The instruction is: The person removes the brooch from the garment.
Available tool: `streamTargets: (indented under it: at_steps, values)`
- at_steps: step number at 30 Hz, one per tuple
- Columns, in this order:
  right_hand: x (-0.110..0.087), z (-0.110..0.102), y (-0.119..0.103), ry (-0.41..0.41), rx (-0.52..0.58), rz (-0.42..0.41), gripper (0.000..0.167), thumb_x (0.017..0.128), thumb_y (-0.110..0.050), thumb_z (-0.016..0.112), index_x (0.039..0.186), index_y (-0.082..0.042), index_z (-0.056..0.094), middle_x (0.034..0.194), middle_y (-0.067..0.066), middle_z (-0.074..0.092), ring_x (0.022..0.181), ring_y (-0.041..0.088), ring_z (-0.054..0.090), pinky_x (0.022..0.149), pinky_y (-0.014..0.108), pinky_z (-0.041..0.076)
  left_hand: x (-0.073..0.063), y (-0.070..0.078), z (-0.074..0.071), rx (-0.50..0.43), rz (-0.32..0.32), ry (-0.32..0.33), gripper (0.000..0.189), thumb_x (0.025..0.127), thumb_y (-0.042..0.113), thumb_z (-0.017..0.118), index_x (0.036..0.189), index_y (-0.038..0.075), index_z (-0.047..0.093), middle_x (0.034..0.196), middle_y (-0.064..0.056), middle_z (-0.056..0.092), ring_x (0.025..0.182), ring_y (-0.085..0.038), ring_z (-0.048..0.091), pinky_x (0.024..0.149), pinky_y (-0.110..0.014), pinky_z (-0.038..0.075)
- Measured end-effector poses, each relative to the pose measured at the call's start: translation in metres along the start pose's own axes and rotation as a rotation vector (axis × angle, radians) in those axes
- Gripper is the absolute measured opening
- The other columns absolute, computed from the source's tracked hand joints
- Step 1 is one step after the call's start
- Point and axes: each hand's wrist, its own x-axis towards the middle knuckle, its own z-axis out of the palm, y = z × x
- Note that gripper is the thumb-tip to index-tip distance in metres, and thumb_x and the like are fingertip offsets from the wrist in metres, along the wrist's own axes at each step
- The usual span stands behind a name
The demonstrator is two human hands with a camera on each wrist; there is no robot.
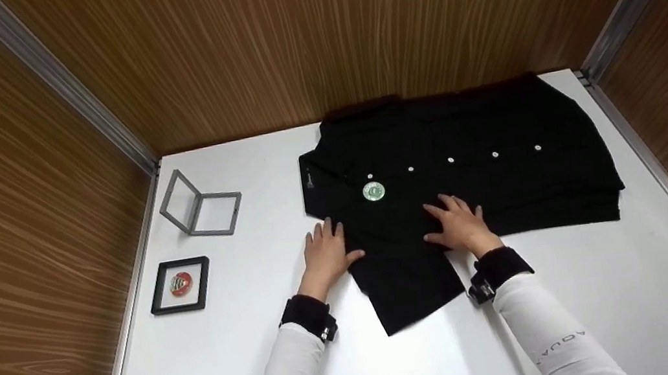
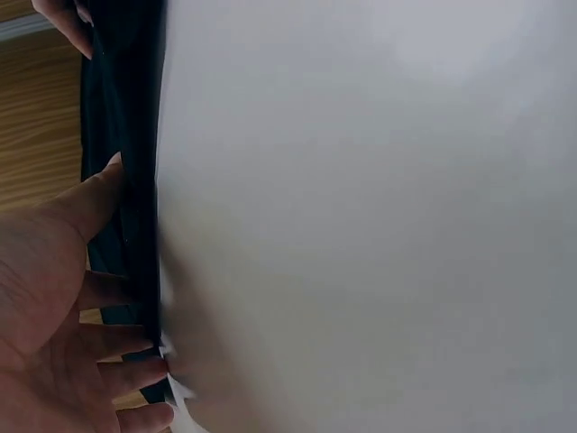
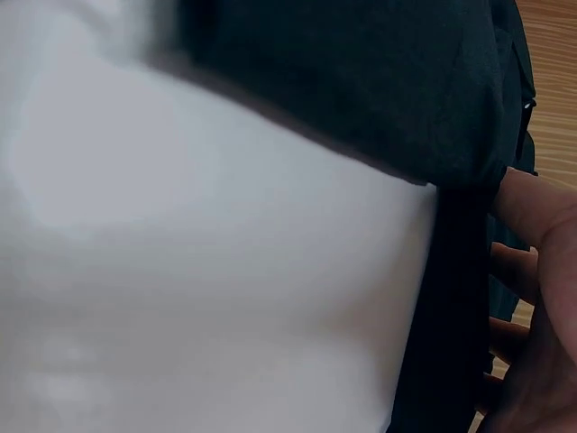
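Note:
A black short-sleeved shirt (image 1: 503, 183) lies spread on the white table, its collar to the left and a row of white buttons running along it. Near the collar sits a round green-and-white badge (image 1: 374, 191). My left hand (image 1: 326, 255) rests at the shirt's shoulder edge, fingers extended, thumb on the cloth; the left wrist view shows the fingertips right at that edge. My right hand (image 1: 460, 226) lies with spread fingers on the cloth where the near sleeve (image 1: 417, 290) meets the body. In the right wrist view its thumb (image 3: 532, 206) touches the fabric.
At the left stand an opened grey hinged frame (image 1: 217, 214) and, nearer, a black square frame (image 1: 207, 284) with a red round badge (image 1: 181, 284) inside. Wood-grain panels (image 1: 313, 40) wall the white table (image 1: 249, 330) at the back and both sides.

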Motion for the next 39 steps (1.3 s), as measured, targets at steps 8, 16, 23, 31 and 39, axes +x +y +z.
streamTargets:
  at_steps: [8,16,23,31,39]
  values:
    - [0.008,0.002,-0.01,-0.022,-0.007,0.009,0.074,0.086,-0.043,0.069,0.147,-0.016,0.039,0.154,0.021,0.021,0.141,0.044,0.015,0.1,0.078,0.01,0.001,-0.013,-0.003,0.008,-0.062,-0.038,0.089,0.079,0.067,0.06,0.146,0.011,0.041,0.153,-0.013,0.032,0.137,-0.042,0.029,0.109,-0.059,0.024]
    - [0.017,0.006,-0.029,-0.03,0.0,0.004,0.077,0.084,-0.045,0.07,0.148,-0.015,0.039,0.154,0.021,0.019,0.141,0.044,0.013,0.099,0.079,0.009,0.001,-0.034,-0.006,-0.013,-0.08,-0.06,0.09,0.079,0.067,0.06,0.147,0.012,0.039,0.155,-0.011,0.029,0.139,-0.04,0.027,0.11,-0.059,0.022]
    - [0.017,0.01,-0.038,-0.029,-0.012,-0.009,0.073,0.086,-0.045,0.068,0.147,-0.015,0.041,0.154,0.021,0.02,0.141,0.044,0.013,0.098,0.079,0.01,-0.003,-0.043,-0.007,-0.032,-0.067,-0.059,0.086,0.082,0.063,0.061,0.147,0.009,0.039,0.154,-0.013,0.029,0.14,-0.036,0.028,0.11,-0.058,0.025]
    - [0.002,0.007,-0.039,-0.044,-0.057,0.002,0.068,0.089,-0.044,0.064,0.146,-0.013,0.042,0.153,0.023,0.023,0.14,0.045,0.017,0.098,0.079,0.015,-0.003,-0.021,-0.013,0.018,-0.006,0.026,0.072,0.085,0.055,0.064,0.136,0.006,0.052,0.138,-0.022,0.047,0.127,-0.039,0.044,0.105,-0.056,0.033]
    - [-0.003,0.009,-0.039,-0.037,-0.059,-0.007,0.066,0.091,-0.043,0.063,0.146,-0.013,0.041,0.153,0.022,0.023,0.14,0.045,0.018,0.098,0.078,0.016,0.012,0.003,-0.013,0.047,0.107,0.229,0.046,0.094,0.038,0.059,0.127,0.006,0.059,0.125,-0.017,0.053,0.118,-0.034,0.051,0.104,-0.048,0.038]
